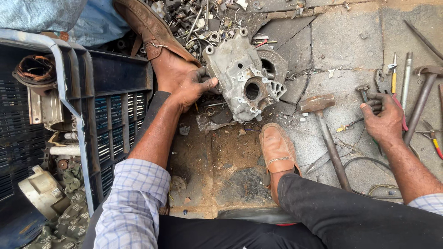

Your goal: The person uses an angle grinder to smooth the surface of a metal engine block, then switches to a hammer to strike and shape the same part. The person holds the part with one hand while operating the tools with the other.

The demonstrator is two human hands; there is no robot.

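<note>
Engine casing [242,76], a grey cast-metal housing with round bores, lies tilted on the cracked stone floor [344,44] between the person's two brown shoes. The left hand [191,87] clasps its left edge, thumb on top, steadying it. The right hand [384,121] is curled around a small metal tool [364,92] among the pliers [392,78] and rods on the right; a hammer [323,129] lies just beside it. The work seems to be at the tool-picking stage, with the casing held ready; the next move likely calls for bringing that tool across to a fastener. No labels or packages show; a dark blue plastic crate [115,106] stands on the left.
</note>
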